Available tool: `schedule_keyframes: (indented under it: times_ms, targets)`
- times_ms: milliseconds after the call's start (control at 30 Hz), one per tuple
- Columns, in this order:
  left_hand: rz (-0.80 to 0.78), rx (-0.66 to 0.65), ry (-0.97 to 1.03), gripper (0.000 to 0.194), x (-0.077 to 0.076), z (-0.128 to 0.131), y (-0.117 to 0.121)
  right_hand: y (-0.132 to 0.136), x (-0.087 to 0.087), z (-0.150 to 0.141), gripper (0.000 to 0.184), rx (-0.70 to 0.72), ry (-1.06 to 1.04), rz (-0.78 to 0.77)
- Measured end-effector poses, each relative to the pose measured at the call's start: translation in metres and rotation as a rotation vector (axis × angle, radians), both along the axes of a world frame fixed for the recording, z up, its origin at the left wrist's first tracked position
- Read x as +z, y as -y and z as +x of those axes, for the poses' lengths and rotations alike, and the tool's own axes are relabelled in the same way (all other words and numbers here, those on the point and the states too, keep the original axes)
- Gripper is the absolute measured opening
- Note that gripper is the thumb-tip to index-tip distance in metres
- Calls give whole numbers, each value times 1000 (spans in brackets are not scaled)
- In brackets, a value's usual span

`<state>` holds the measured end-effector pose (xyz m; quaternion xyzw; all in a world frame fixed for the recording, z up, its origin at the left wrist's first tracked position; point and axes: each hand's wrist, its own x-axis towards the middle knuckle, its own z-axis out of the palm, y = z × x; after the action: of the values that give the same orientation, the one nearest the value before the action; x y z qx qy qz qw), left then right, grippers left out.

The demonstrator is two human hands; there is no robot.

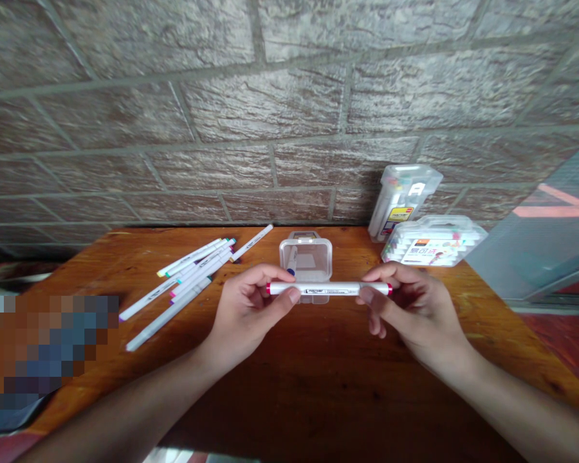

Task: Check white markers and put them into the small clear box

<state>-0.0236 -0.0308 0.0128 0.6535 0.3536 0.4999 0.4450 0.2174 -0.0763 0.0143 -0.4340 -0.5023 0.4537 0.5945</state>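
left hand (pixel 244 312): pinching marker (pixel 330 289) (red-ended) | right hand (pixel 417 308): pinching its other end | clear box (pixel 322 258): beyond, on counter (pixel 318 373)

Red-ended white marker (pixel 329 290), held by left fingers (pixel 278 307) and right fingers (pixel 385 308), clear case (pixel 313 260) behind, loose markers (pixel 206 262) on desk (pixel 289 386)

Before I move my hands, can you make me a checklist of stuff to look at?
1. Left hand's grip on the marker: ok, near one end.
2. Right hand's grip: ok, near the other end.
3. Red ends pushed on tight: cannot tell.
4. Clear view of the box: not ok, the marker crosses in front.
5. Loose pens tidy: not ok, spread on the table.
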Motion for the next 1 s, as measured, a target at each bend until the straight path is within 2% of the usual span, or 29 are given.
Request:
schedule_keyframes:
  times_ms: [700, 1000]
  targets:
    - [-7, -10, 5, 13, 1, 1, 0, 1, 3, 0, 31, -7, 45, 4]
    - [-2, 1, -11, 12, 1, 0, 0, 1, -1, -1, 29, -11, 56, 8]
